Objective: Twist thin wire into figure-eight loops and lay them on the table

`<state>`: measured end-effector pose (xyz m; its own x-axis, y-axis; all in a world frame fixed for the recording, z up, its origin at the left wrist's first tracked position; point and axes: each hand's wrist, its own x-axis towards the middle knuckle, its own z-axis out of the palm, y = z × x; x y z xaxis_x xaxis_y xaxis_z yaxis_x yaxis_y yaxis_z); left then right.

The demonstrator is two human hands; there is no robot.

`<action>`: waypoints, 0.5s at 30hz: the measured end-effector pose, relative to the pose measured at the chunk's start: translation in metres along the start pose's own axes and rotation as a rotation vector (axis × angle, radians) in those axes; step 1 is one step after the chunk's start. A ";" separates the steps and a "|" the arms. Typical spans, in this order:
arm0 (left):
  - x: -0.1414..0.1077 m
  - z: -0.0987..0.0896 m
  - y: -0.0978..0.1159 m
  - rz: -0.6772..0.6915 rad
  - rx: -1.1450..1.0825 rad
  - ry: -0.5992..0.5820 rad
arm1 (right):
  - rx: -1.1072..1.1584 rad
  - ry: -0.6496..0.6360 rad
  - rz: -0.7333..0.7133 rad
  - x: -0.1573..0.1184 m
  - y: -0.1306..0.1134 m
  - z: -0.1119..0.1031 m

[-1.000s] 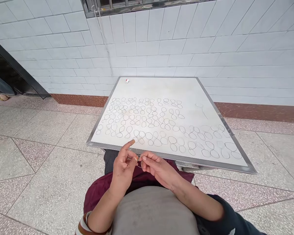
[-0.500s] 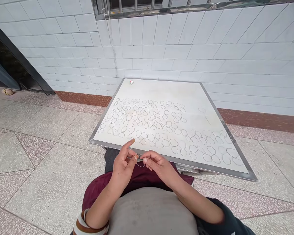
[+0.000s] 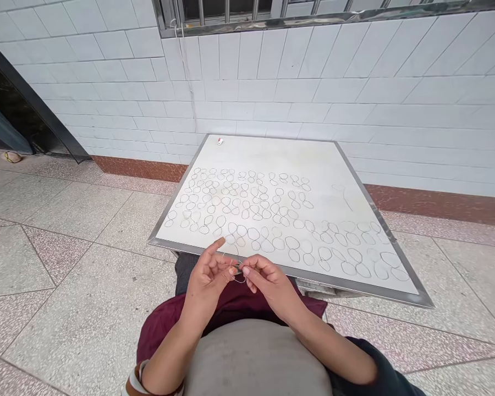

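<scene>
My left hand (image 3: 210, 276) and my right hand (image 3: 267, 281) meet over my lap, just off the near edge of the white board (image 3: 256, 157). A thin looped strand (image 3: 240, 281), wire or thread, is pinched between both sets of fingertips. Part of it arcs above the left fingers and part hangs below. The left thumb presses against fingers while the index finger points up and away. On the right, thumb and index finger pinch close to the left fingertips. Many thin figure-eight loops (image 3: 292, 242) cover the board in rows; whether they lie on it or are drawn is hard to tell.
The metal-framed board reaches to a white tiled wall (image 3: 305, 91). A small white and red object (image 3: 220, 141) sits at its far left corner. Speckled stone floor (image 3: 78, 280) surrounds it. A dark doorway (image 3: 12, 110) stands at the left, a barred window above.
Both hands stay together and have shifted very slightly. The strand's loop now shows above the left fingers as well as below. The view has tilted a little.
</scene>
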<state>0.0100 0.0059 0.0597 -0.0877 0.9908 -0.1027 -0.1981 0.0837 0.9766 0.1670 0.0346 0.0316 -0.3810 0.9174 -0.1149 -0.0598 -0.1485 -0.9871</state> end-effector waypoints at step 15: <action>-0.004 -0.001 -0.008 0.095 0.237 0.037 | 0.156 -0.087 -0.001 0.007 -0.014 -0.006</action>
<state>0.0110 0.0011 0.0525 -0.1312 0.9913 -0.0108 0.0470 0.0171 0.9988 0.1706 0.0456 0.0444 -0.4585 0.8833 -0.0972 -0.2004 -0.2094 -0.9571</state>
